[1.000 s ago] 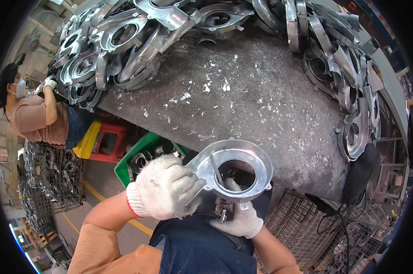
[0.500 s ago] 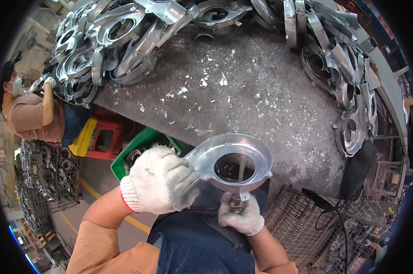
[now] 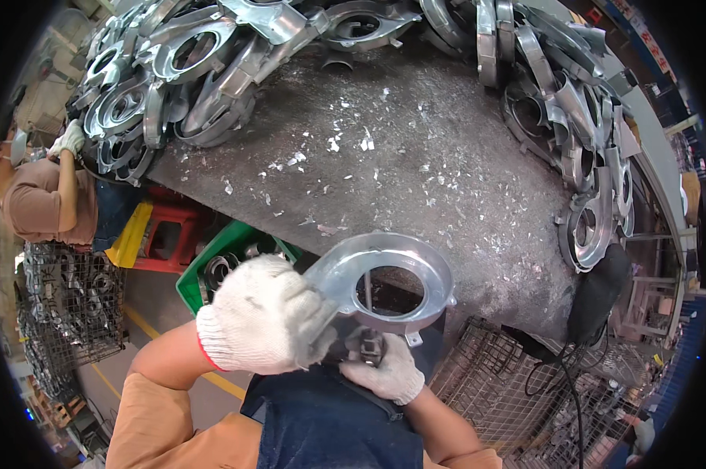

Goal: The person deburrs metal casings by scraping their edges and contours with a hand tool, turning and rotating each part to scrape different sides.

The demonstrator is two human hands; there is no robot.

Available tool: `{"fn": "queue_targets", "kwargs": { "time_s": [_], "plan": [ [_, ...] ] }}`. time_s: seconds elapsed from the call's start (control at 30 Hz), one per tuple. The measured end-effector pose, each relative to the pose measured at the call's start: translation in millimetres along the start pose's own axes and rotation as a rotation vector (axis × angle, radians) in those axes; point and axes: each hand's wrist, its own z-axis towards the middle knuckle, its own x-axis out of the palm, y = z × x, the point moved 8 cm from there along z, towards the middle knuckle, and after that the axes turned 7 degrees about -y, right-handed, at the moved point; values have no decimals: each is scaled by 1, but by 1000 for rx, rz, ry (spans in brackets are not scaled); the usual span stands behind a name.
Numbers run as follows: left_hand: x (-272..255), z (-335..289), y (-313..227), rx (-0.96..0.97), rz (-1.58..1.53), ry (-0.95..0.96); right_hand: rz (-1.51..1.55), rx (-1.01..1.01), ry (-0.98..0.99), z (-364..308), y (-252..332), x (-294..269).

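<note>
Head view, single: we look steeply down from the head, close above our own gloved hands, left hand and right hand, which sit low in the picture, near us. We face away across the grey worktable, with heaped metal castings along its far rim. Floor and green crate lie left; wire basket right. Edges bend, fisheye.

We cannot see the small tool fully: our right hand and the ring casting above it cover most.
</note>
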Motion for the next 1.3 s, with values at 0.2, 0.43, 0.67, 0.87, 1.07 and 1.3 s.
{"fn": "queue_targets", "kwargs": {
  "time_s": [0.2,0.43,0.67,0.87,1.07,1.3],
  "plan": [
    [-3,7,2,-12,15,-25,693,378,-159,-3,-27,-20],
    [-3,0,-3,14,146,-102,250,-87,-58,25,7,12],
    [-3,12,-3,-15,39,-9,551,142,-202,6,-10,-31],
    [-4,12,0,35,12,-56,114,59,-124,27,11,-6],
    [-16,-7,3,-103,88,-82,299,-280,-199,8,18,-13],
    [-10,31,-6,-19,87,-119,164,287,-107,23,-26,-13]
  ]
}}
